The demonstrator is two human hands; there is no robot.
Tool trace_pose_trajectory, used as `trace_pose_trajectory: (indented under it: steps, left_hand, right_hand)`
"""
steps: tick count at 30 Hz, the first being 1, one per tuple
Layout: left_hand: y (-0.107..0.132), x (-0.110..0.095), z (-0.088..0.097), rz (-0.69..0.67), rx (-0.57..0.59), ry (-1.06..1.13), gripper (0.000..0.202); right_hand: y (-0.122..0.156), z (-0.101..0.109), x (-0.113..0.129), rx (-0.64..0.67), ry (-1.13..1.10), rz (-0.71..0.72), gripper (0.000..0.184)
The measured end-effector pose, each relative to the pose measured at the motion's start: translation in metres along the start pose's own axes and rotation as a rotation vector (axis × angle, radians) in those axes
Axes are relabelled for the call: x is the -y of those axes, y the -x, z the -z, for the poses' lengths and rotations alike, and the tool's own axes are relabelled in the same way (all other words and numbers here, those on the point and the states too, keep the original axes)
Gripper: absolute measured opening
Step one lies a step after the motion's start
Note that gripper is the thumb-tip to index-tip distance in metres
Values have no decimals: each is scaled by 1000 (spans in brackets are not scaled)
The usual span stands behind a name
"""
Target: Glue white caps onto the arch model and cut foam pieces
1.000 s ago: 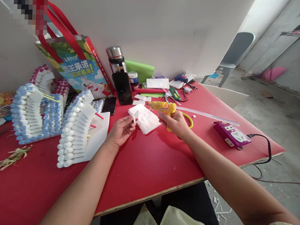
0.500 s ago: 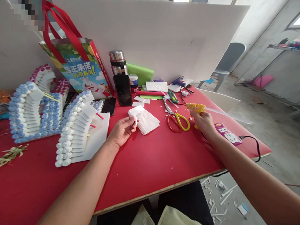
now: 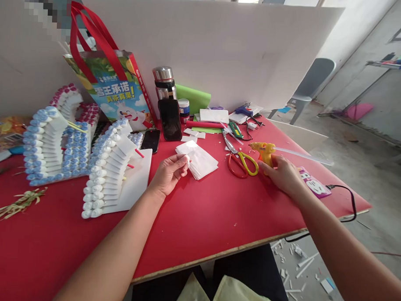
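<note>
My left hand (image 3: 170,173) is closed in a pinch on a small white piece (image 3: 187,161), mostly covered by the fingertips. Just beyond it lies a stack of thin white sheets (image 3: 202,161). Over on the right, my right hand (image 3: 287,173) has its fingers around the handle of a yellow hot glue gun (image 3: 263,148). A clear glue stick (image 3: 304,156) sticks out of the gun's back end, and the nozzle points left. Scissors with one red and one yellow handle (image 3: 242,163) lie left of the gun, blades pointing away from me.
Fan-shaped models of white (image 3: 99,186) and blue-white rolls (image 3: 39,145) stand at left. Behind are a printed bag (image 3: 120,95), a steel flask (image 3: 164,81), an upright phone (image 3: 169,118) and a green cutter (image 3: 236,130). A black cord (image 3: 352,197) hangs past the right table edge.
The view has shifted slightly, moving everything right. My right hand has slid lower and back on the glue gun, toward its handle. My left hand keeps its pinch.
</note>
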State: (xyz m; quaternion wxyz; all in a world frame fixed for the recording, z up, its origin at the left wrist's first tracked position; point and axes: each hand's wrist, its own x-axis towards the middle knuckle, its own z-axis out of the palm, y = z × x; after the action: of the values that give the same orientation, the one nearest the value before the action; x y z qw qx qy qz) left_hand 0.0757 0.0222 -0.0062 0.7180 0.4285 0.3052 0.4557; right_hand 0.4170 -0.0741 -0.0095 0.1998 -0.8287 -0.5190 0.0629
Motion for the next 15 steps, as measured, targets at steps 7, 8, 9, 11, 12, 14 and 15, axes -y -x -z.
trace_pose_trajectory:
  steps: [7, 8, 9, 11, 12, 14, 15]
  left_hand:
    - [2, 4, 0, -41, 13, -31, 22]
    - [2, 4, -1, -48, 15, -39, 23]
    - [3, 4, -2, -55, 17, -49, 23]
    - [4, 4, -4, -66, 24, -79, 24]
    - [5, 3, -6, -69, 27, -98, 24]
    - [6, 2, -7, -72, 28, -140, 24]
    - [6, 2, -8, -75, 26, -160, 25]
  right_hand:
    - [64, 22, 16, -77, 127, 103, 59]
    - [69, 27, 26, -91, 88, 122, 52]
    - [72, 31, 40, -87, -2, 138, 45]
    - [71, 36, 73, -50, -289, 211, 34]
    - [66, 35, 91, -19, -431, 262, 30]
    - [49, 26, 125, 83, -659, 299, 24]
    - [38, 18, 139, 157, -759, 286, 23]
